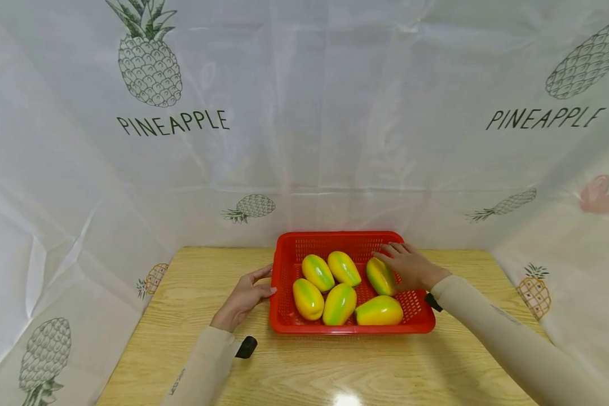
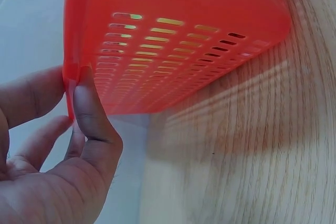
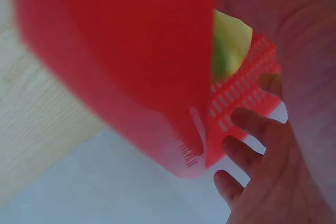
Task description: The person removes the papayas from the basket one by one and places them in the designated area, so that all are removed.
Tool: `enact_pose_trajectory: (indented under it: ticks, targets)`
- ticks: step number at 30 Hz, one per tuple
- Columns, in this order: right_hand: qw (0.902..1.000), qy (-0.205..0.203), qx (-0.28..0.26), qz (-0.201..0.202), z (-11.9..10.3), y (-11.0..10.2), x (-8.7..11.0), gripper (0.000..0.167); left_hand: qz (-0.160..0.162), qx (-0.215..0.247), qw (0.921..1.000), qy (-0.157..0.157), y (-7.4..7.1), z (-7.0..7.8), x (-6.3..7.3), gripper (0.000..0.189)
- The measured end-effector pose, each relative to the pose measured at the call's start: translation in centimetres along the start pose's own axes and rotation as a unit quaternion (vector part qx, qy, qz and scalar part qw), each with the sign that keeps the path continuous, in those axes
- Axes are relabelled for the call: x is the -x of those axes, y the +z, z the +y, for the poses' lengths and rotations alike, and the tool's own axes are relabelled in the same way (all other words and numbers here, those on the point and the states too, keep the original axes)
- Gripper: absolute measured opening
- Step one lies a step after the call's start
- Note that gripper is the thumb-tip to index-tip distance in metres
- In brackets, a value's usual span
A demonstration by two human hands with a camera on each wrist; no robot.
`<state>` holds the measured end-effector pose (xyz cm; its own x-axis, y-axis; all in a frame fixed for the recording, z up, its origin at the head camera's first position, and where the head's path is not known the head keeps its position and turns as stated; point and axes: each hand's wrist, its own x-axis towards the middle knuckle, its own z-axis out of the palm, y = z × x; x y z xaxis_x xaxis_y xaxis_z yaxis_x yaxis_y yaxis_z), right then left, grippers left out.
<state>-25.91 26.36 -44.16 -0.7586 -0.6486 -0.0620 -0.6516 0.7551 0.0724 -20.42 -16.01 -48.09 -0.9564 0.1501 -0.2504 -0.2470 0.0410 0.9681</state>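
A red plastic basket [image 1: 352, 329] with slotted walls holds several glossy yellow-green fruits that look like mangoes [image 1: 339, 304]. On its left side, my left hand [image 1: 245, 298] pinches the rim. The left wrist view shows the thumb [image 2: 93, 106] on the outer face and the fingers across the edge. My right hand [image 1: 408, 266] reaches over the right side, beside the rightmost mango [image 1: 380, 276]. Its fingers [image 3: 257, 124] are spread and loosely bent in the right wrist view. Whether the right thumb touches that mango cannot be told.
The basket rests on a light wooden table [image 1: 208, 316], near its back edge. White sheeting [image 1: 304, 141] printed with pineapples hangs behind and at both sides. A black strap piece [image 1: 246, 347] sticks out at my left wrist.
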Motion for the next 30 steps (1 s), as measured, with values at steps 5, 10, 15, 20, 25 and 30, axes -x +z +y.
enact_pose_trajectory:
  ticks: [5, 10, 15, 20, 25, 30]
  targets:
    - [0.9995, -0.012, 0.017, -0.023, -0.2, 0.1, -0.9, 0.089, 0.000, 0.004, 1.0000, 0.002, 0.0, 0.0, 0.1, 0.067]
    - [0.9973, -0.005, 0.029, -0.068, -0.5, 0.0, -1.8, 0.084, -0.004, 0.006, 1.0000, 0.002, 0.1, 0.0, 0.1, 0.067]
    - [0.9938, -0.002, 0.042, -0.103, -0.9, -0.2, -2.4, 0.088, -0.003, 0.005, 1.0000, 0.002, 0.0, 0.0, 0.1, 0.066]
    - [0.9915, 0.001, 0.051, -0.120, -1.4, -0.6, -2.7, 0.094, -0.001, 0.003, 1.0000, 0.001, 0.1, 0.1, 0.1, 0.065]
    - [0.9900, 0.005, 0.056, -0.129, -1.8, -0.8, -2.9, 0.095, -0.003, 0.006, 1.0000, 0.001, 0.1, 0.0, 0.1, 0.066]
    - [0.9914, 0.001, 0.044, -0.123, -1.7, -0.9, -2.8, 0.095, -0.006, 0.008, 0.9999, 0.002, -0.1, 0.0, 0.1, 0.067]
